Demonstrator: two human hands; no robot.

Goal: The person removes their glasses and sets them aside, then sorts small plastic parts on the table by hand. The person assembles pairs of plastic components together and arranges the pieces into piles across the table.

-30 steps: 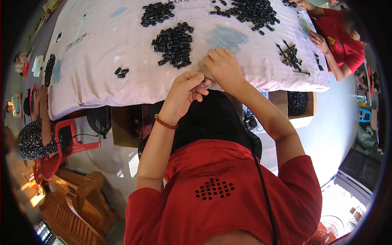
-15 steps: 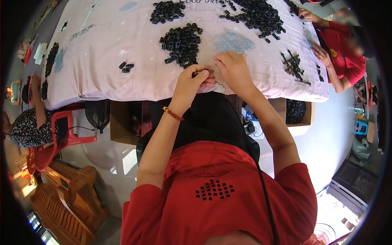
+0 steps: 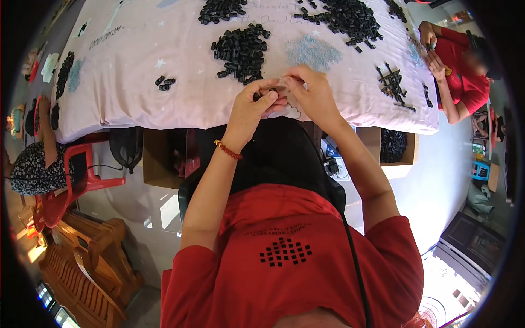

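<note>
My left hand [image 3: 250, 109] is closed over the near edge of the cloth-covered table, with a small black plastic piece [image 3: 256, 97] partly showing between its fingers. Thumb and forefinger of my right hand [image 3: 316, 94] are pinched together close beside the left fingertips. Whatever is in that pinch is too small to make out. Just beyond my hands lies a heap of black plastic pieces [image 3: 240, 52]. To its right is a patch of small clear bluish bits [image 3: 313, 53].
More black pieces [image 3: 350, 24] are heaped farther back, with several loose ones [image 3: 164, 83] at left. Thin black rod-like parts [image 3: 390, 83] lie at right. A co-worker in red [image 3: 462, 76] works at the right side; another person [image 3: 38, 169] sits at left. Cardboard boxes [image 3: 407, 150] stand below the table.
My right hand has come down and left, so its pinched fingers now meet the left fingertips. The left hand keeps its hold. The co-worker at right has brought both hands closer together.
</note>
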